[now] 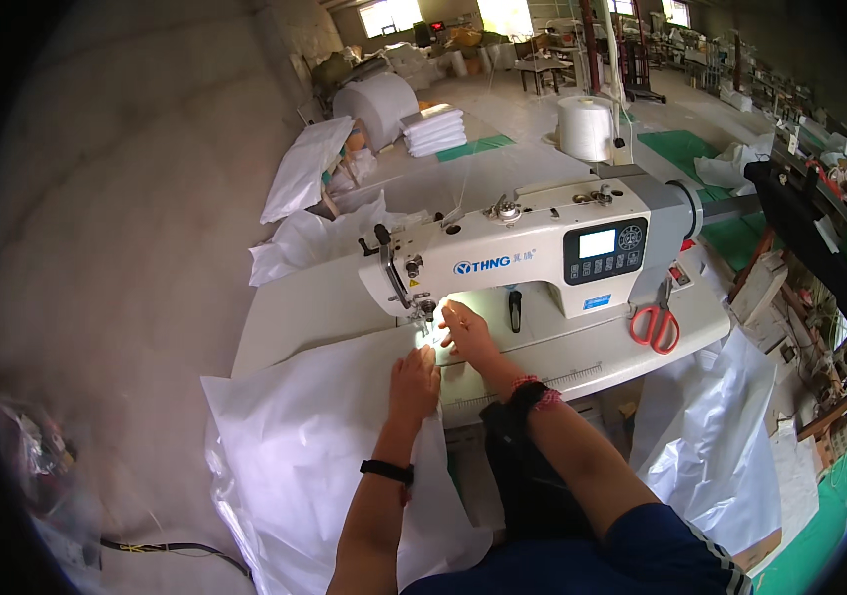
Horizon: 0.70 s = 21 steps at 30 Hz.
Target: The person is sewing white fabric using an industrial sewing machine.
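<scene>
A white sewing machine (503, 253) with a grey right end stands on its pale table, its lamp lighting the needle area. My left hand (414, 384) lies on a large white plastic-like sheet (295, 407), fingers pointing toward the presser foot. The sheet spreads over the table's left part and hangs down its front. Close to the needle on the right is my right hand (465, 329), its fingers bent and drawn together. Whatever may be between those fingertips is too small and too brightly lit to make out.
Red-handled scissors (655, 327) lie at the table's right end. A small black tool (515, 309) rests under the machine arm. Behind stands a white thread cone (585, 129). More white sheeting (716, 436) hangs at the right front, and a stack of folded white sheets (432, 130) sits farther back.
</scene>
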Motion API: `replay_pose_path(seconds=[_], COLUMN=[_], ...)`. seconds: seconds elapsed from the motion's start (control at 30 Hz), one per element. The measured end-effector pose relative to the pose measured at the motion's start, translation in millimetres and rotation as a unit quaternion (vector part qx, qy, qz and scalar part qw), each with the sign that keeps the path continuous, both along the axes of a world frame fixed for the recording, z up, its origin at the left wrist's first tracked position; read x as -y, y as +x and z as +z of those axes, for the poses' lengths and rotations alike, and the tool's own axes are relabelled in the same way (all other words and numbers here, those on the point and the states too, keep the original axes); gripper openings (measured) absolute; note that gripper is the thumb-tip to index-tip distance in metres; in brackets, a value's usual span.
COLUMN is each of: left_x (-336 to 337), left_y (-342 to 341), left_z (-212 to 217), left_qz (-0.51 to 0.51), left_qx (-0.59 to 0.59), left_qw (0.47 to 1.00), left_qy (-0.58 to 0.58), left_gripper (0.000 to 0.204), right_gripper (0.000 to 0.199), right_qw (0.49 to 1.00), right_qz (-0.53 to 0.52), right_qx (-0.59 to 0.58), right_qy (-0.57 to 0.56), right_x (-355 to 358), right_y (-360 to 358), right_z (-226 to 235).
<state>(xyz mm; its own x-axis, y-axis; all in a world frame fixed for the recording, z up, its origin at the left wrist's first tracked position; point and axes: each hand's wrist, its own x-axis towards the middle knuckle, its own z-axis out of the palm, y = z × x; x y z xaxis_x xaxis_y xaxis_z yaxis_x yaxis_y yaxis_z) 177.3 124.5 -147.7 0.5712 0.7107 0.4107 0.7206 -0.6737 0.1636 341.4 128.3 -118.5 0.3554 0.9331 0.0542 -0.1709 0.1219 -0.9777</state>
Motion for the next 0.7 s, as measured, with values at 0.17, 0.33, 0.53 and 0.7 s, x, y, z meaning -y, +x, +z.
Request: replay_pose_path(seconds=[0.17, 0.33, 0.53, 0.7], left_x=[-3, -5, -2, 17], left_y=[2, 2, 2, -7], left_z=[-1, -3, 0, 2], left_qz=[0.0, -0.003, 0.005, 0.011], left_qx=[0.011, 0.014, 0.012, -0.012], left_qw=[1.0, 1.0, 1.0, 1.0], left_qy=[0.018, 0.028, 0.024, -0.001], left_gripper=[0.04, 0.04, 0.04, 0.04], right_gripper=[0.038, 0.035, 0.035, 0.035], right_qw=[1.0, 0.999, 0.999, 0.999], right_qz=[-0.015, -0.033, -0.047, -0.033], right_qx=[-0.021, 0.011, -0.014, -0.022], right_qy=[0.002, 0.034, -0.001, 0.0], right_x=[-27, -34, -33, -29], right_y=[-1, -2, -3, -1], right_z=[-10, -16, -13, -9])
